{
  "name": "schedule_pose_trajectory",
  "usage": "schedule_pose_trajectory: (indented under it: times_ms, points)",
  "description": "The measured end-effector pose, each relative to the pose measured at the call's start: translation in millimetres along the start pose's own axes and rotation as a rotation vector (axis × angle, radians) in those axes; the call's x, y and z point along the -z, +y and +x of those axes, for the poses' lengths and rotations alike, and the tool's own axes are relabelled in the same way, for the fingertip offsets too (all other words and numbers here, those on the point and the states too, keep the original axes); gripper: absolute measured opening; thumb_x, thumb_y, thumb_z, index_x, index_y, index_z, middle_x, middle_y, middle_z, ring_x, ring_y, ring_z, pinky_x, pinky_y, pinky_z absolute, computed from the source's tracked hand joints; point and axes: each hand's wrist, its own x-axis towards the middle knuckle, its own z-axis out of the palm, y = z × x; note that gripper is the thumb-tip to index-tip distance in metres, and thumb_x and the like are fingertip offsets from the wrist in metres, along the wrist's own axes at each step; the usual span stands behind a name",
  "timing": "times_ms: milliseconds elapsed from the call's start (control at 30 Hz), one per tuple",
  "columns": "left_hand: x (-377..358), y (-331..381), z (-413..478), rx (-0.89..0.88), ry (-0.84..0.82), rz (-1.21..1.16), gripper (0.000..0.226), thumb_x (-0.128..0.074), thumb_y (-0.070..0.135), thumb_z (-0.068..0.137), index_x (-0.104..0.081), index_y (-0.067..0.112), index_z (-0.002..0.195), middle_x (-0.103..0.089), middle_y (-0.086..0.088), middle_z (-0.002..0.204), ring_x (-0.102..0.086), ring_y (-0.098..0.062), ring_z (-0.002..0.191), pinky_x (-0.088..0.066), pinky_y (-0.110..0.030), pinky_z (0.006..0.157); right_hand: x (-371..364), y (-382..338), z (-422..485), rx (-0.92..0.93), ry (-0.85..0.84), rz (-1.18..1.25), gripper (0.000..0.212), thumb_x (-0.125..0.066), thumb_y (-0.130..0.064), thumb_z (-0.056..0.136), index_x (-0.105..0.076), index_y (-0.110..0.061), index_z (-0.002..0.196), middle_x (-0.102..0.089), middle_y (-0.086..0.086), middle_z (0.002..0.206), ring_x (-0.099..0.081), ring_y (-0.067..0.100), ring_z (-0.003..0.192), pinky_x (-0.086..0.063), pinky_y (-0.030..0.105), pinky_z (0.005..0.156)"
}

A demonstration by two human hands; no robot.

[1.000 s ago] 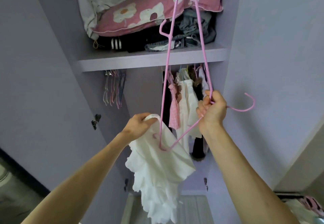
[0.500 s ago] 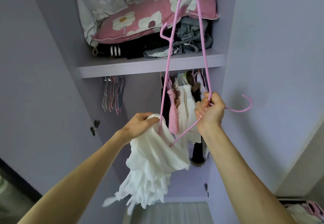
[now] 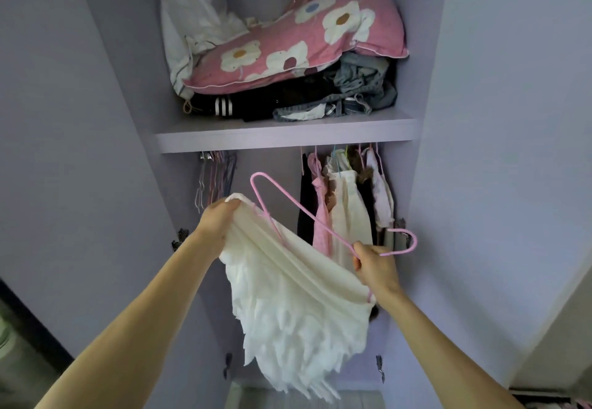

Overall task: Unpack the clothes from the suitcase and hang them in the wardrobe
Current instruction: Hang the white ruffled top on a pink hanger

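Swung pink hanger (image 3: 397, 253) down from upright and fed one arm into white garment (image 3: 298, 296), held mid-air before the wardrobe (image 3: 288, 134), top edge gripped by left hand (image 3: 217, 219), hanger neck clenched in right hand (image 3: 374, 267); likely nearly dressed, rail next.

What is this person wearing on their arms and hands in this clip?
Nothing visible: the left forearm and right forearm are bare to the frame edge, no sleeves. The left hand and right hand have no gloves, and no watch, bracelet or ring shows.
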Motion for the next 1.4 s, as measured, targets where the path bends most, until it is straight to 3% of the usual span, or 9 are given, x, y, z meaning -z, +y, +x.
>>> schedule_pose_trajectory:
  times_ms: [200,467,633,733,933,1033,1133,1267,1400]
  points:
    - [6,-23,8,-0.112,0.104,0.219,0.019,-0.047,0.016,0.097,-0.064,0.024,0.091,-0.061,-0.004,0.086,-0.057,-0.027,0.084,-0.049,-0.037,0.076,3,-8,4,0.111,-0.073,-0.326,0.047,-0.058,-0.013,0.085,-0.050,-0.014,0.039,-0.044,-0.005,0.036,-0.040,0.006,0.035,-0.034,0.025,0.051]
    - [14,-35,13,-0.095,0.424,0.227,0.017,-0.037,0.018,0.100,-0.052,0.012,0.101,-0.052,-0.007,0.087,-0.045,-0.023,0.070,-0.035,-0.031,0.059,3,-18,8,0.175,-0.112,-0.462,0.044,-0.060,-0.015,0.082,-0.055,-0.016,0.038,-0.046,-0.005,0.036,-0.041,0.007,0.036,-0.034,0.019,0.045]
    - [29,-47,15,-0.181,0.396,0.496,0.018,-0.036,0.023,0.104,-0.045,0.014,0.091,-0.046,-0.001,0.073,-0.045,-0.028,0.073,-0.033,-0.034,0.059,9,-35,15,0.020,0.026,-0.048,0.037,-0.057,-0.019,0.082,-0.052,-0.017,0.045,-0.034,0.000,0.040,-0.029,0.016,0.037,-0.022,0.019,0.041]
    - [36,-48,15,-0.197,0.311,0.528,0.017,-0.038,0.025,0.103,-0.053,0.019,0.098,-0.052,-0.001,0.079,-0.048,-0.025,0.076,-0.035,-0.033,0.062,14,-37,16,-0.016,-0.031,-0.015,0.039,-0.056,-0.017,0.083,-0.052,-0.017,0.044,-0.032,0.004,0.044,-0.026,0.014,0.037,-0.020,0.020,0.045]
    - [26,-32,12,-0.349,0.259,0.539,0.016,-0.042,0.019,0.100,-0.057,0.016,0.094,-0.055,-0.001,0.077,-0.051,-0.027,0.078,-0.035,-0.033,0.058,7,-23,12,0.124,-0.145,-0.613,0.037,-0.059,-0.023,0.078,-0.061,-0.013,0.043,-0.054,0.001,0.042,-0.051,0.013,0.041,-0.043,0.025,0.052]
    - [16,-34,8,-0.475,0.186,0.796,0.015,-0.044,0.025,0.099,-0.059,0.026,0.102,-0.061,0.000,0.087,-0.056,-0.028,0.082,-0.040,-0.034,0.059,-2,-26,9,0.140,-0.279,-0.836,0.043,-0.060,-0.033,0.080,-0.051,-0.015,0.042,-0.053,0.000,0.048,-0.048,0.016,0.045,-0.038,0.026,0.049]
    - [-3,-43,0,-0.453,-0.104,1.067,0.018,-0.052,0.035,0.095,-0.065,0.033,0.108,-0.067,0.003,0.098,-0.061,-0.027,0.092,-0.050,-0.038,0.075,-13,-47,3,0.219,-0.333,-1.064,0.040,-0.058,-0.039,0.083,-0.043,-0.018,0.053,-0.051,0.000,0.057,-0.048,0.019,0.053,-0.034,0.027,0.048]
    - [-30,-64,-21,-0.273,-0.461,0.885,0.013,-0.060,0.036,0.090,-0.070,0.034,0.098,-0.069,0.008,0.105,-0.061,-0.017,0.102,-0.047,-0.029,0.086,-25,-77,4,0.355,-0.316,-1.108,0.049,-0.053,-0.043,0.094,-0.050,-0.011,0.057,-0.060,0.002,0.060,-0.056,0.022,0.063,-0.036,0.029,0.050]
    - [-45,-66,-28,-0.243,-0.561,0.645,0.052,-0.055,0.032,0.066,-0.061,0.045,0.116,-0.061,0.010,0.120,-0.054,-0.015,0.112,-0.044,-0.033,0.095,-22,-85,8,0.296,-0.309,-0.922,0.058,-0.054,-0.052,0.094,-0.049,-0.017,0.047,-0.053,-0.011,0.040,-0.049,0.004,0.044,-0.029,0.018,0.044]
